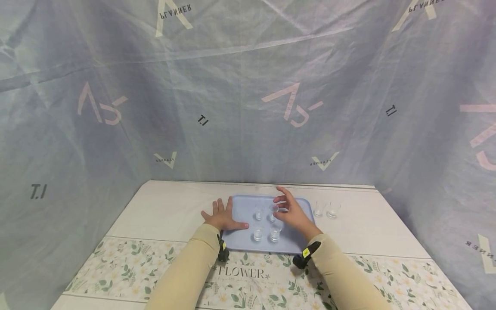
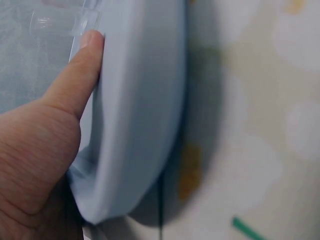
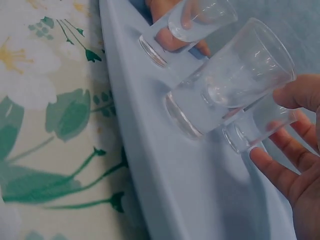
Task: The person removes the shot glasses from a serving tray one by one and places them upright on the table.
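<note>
Several small clear shot glasses stand on a light blue tray [image 1: 244, 245], among them a front left glass [image 1: 257, 234] and a front right glass [image 1: 274, 234]. My left hand [image 1: 224, 218] lies across the tray's left edge, fingers spread, its thumb [image 2: 82, 70] reaching inside the rim toward the glasses. Over the tray's right half, my right hand [image 1: 291, 214] is at the back right glass [image 3: 260, 122]. Its thumb and spread fingers stand on either side of that glass, fingertips close to its wall. Part of the glass is hidden by the fingers in the head view.
Two more shot glasses [image 1: 331, 211] stand side by side on the white tabletop, just right of the tray. A floral cloth band [image 1: 248, 284] runs along the front. Grey printed fabric [image 1: 240, 94] hangs behind the table and at both sides.
</note>
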Available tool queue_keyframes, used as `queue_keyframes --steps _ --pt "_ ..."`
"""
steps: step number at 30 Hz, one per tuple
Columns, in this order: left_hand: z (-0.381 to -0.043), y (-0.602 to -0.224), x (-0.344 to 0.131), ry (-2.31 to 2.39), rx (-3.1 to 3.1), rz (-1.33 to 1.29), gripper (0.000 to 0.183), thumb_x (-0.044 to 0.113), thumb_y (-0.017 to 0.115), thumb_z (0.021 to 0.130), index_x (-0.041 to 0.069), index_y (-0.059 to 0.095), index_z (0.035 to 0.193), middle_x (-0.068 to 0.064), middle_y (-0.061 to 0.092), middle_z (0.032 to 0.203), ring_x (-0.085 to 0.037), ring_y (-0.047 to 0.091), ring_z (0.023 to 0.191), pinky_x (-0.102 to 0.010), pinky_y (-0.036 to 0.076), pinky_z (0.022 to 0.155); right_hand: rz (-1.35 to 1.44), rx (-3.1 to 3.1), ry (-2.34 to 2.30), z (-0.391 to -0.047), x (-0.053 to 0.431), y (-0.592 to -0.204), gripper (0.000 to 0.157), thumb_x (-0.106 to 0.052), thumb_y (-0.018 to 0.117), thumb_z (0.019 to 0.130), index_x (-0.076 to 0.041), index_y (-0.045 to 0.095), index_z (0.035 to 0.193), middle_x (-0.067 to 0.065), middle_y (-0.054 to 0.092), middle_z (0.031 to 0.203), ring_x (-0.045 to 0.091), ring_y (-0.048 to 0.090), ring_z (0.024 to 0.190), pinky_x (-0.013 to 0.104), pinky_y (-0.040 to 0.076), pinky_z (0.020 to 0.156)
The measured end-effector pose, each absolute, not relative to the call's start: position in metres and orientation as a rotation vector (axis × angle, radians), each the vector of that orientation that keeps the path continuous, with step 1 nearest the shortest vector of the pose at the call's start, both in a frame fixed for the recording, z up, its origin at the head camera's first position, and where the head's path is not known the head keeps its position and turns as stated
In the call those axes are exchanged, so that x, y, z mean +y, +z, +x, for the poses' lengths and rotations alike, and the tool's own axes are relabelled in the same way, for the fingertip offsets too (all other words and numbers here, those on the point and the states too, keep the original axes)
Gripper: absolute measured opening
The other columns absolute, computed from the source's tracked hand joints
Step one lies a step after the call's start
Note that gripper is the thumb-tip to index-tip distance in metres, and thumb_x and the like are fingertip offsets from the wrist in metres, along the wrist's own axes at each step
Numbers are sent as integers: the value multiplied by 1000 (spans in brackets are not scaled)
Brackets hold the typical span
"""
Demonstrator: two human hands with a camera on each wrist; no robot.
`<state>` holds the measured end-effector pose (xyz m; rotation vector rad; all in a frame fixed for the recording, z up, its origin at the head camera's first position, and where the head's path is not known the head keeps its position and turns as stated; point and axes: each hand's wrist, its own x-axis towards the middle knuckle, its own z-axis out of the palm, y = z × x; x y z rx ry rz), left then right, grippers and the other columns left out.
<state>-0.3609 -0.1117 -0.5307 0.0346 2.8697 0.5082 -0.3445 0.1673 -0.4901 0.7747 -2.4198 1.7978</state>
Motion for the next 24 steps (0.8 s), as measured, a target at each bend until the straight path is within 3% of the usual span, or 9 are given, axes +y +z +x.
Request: queue_keyframes --steps 3,10,18,24 --pt "-360 -530 -112 500 2870 31 132 82 71 68 24 0 165 -23 -5 167 -42 -7 154 -81 -2 107 769 -2420 1754 -352 168 -504 87 18 69 81 2 27 154 39 55 119 56 58 108 64 50 92" --pt "-358 -526 -110 500 2863 28 131 80 71 70 22 1 165 -24 -6 167 -42 -7 154 -80 -3 108 723 -2435 1712 -360 171 -514 86 17 72 80 -7 33 153 27 62 115 44 63 106 57 52 93" --pt "-347 -508 -107 515 2856 33 131 81 71 69 19 6 165 -25 -1 167 -43 -3 154 -80 -3 108 777 -2426 1729 -348 169 -493 84 19 68 82 6 27 154 37 58 115 53 60 105 60 52 90" --pt "-343 -504 -107 487 2845 23 125 77 70 74 19 6 165 -23 -1 168 -41 -2 154 -78 0 110 776 -2442 1727 -337 168 -468 81 15 69 83 6 29 153 39 57 116 54 59 107 58 53 89"
